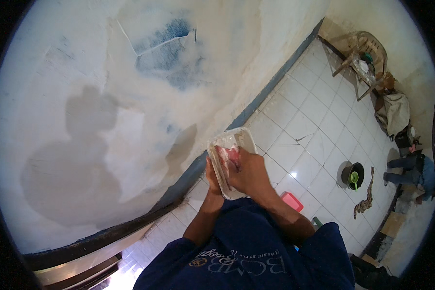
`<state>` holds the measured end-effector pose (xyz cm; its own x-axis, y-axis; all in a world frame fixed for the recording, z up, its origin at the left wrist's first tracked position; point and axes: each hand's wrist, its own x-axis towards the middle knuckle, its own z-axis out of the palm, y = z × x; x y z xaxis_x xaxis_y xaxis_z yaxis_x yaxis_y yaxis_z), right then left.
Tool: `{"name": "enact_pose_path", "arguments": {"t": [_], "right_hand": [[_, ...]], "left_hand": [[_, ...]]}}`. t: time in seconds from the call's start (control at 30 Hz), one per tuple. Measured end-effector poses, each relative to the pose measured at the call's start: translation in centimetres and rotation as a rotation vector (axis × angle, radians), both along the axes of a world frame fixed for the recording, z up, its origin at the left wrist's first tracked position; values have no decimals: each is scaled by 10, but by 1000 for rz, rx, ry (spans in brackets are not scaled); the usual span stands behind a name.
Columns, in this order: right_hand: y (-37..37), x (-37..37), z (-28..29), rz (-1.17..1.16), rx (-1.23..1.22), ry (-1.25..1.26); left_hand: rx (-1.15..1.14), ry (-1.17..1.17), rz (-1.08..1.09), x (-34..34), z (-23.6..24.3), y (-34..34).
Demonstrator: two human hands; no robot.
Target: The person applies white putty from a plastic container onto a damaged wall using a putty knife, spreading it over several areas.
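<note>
the person's left hand (213, 178) is wrapped around the left side of a pale, clear-sided container (247, 138), which is held in front of the chest, close to the wall (203, 108). the right hand (253, 173) reaches down inside it, closed on a flat red piece (232, 154) that is smeared with white paste (234, 145); the fingertips are hidden, so how firmly they pinch it is hard to tell.

the container appears to hang on the left hand alone, so a hard push from the right could tip it or twist it loose, most likely if the fingers or the rim are slick with paste. a drop would probably spill paste over the tiled floor (304, 126) or onto the pink tub (292, 201) lying to the near right. the red piece could also slide out of a wet grip. the black bucket (345, 176) stands well apart to the right and looks out of reach of a spill.

as for writing, the dark blue shirt (227, 232) bears large pale lettering (276, 265) and a small round orange emblem (197, 262), both upside down in this view. no label shows on the container.
</note>
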<state>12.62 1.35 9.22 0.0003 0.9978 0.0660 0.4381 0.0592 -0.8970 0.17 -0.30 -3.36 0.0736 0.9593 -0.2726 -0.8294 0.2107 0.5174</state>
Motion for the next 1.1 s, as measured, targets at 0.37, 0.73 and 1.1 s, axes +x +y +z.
{"name": "enact_pose_path", "arguments": {"t": [0.37, 0.73, 1.1], "right_hand": [[11, 11, 6, 16, -34, -91], [24, 20, 6, 97, -7, -208], [21, 10, 4, 121, 54, -212]], "left_hand": [[42, 6, -28, 2, 3, 8], [188, -224, -95, 13, 10, 23], [327, -401, -108, 15, 3, 29]]}}
